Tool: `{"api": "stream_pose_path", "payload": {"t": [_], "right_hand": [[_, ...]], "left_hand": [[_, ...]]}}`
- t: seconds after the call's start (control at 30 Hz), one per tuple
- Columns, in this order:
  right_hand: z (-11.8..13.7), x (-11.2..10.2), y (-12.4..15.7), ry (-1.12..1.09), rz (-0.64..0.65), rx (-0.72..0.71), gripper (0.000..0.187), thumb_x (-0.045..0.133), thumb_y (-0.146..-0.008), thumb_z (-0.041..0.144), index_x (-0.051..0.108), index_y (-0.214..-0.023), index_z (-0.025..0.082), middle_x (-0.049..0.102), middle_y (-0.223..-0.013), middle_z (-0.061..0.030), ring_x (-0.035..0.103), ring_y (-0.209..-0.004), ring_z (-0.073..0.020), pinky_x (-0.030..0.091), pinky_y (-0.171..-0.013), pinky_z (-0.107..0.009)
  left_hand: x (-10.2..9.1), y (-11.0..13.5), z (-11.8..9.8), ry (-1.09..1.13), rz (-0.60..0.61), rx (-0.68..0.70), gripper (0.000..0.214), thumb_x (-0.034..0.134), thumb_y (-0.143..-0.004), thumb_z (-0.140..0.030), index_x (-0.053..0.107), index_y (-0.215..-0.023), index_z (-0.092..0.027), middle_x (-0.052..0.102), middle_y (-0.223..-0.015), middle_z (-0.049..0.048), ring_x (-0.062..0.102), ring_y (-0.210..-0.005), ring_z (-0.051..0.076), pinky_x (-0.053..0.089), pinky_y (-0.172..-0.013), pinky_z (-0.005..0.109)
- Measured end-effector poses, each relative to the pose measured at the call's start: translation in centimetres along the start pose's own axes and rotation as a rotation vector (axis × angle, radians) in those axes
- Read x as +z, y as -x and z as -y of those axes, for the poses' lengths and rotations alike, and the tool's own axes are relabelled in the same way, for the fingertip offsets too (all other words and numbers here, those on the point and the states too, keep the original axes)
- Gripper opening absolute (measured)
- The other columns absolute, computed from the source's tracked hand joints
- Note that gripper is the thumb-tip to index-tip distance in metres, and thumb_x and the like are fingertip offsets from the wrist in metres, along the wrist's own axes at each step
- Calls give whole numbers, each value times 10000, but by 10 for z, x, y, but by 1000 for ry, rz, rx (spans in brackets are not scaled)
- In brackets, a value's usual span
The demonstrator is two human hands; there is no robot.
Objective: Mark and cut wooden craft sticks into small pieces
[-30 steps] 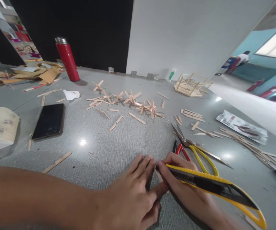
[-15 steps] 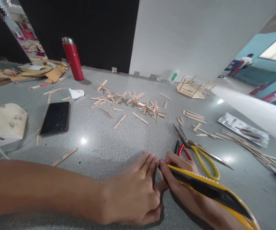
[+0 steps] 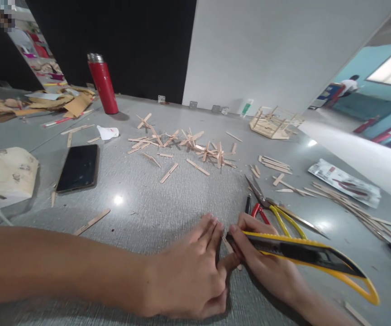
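Note:
My right hand (image 3: 263,260) grips a yellow and black utility knife (image 3: 304,256), its tip pointing left toward a thin wooden stick (image 3: 230,248) on the grey table (image 3: 154,203). My left hand (image 3: 195,267) lies over that stick, fingers close together and pressing it down beside the knife tip, thumb touching my right hand. Most of the stick is hidden under the fingers. Just beyond my right hand lie snips with red and yellow handles (image 3: 273,210).
Several loose wooden sticks (image 3: 182,147) are scattered mid-table, with longer sticks (image 3: 351,206) at right. A black phone (image 3: 79,168) lies left, a red bottle (image 3: 102,83) behind it. A stick-built frame (image 3: 272,122) and a glue tube (image 3: 246,107) stand far back. Cardboard scraps (image 3: 46,102) lie far left.
The knife's rear end has swung up and flattened while its tip stays at the stick. Both hands stay pressed together at the same spot. The view shifted slightly.

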State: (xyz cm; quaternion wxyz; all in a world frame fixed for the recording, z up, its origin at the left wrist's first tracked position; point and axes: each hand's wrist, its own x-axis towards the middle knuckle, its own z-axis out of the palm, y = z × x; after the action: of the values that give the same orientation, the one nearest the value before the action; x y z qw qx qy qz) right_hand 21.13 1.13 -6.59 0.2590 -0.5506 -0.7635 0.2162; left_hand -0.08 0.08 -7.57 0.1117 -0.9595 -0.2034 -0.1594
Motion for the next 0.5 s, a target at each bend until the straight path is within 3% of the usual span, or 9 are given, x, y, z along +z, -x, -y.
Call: {"api": "stream_pose_path", "payload": {"t": [0.3,0.5], "right_hand": [[1,2,-2,-17,31,53,397,485,-1061,447,465,-715,252,504,-649,49,487,-600,-147,404,-579,-293],[-1,3,-2,-6,14,69,414,491,-1058,454,449,-700,250,490,-633,53,481,-592,-145,397,-577,-300]], "left_hand": [[2,1,1,7,-7,0,564,417,-1025,-408,595,-1354,14,636,-1343,359,604,-1342,408,223,-1241,444],[6,1,3,14,-28,-6,601,438,-1009,-441,554,-1388,11,628,-1348,368,611,-1337,399,230,-1243,437]]}}
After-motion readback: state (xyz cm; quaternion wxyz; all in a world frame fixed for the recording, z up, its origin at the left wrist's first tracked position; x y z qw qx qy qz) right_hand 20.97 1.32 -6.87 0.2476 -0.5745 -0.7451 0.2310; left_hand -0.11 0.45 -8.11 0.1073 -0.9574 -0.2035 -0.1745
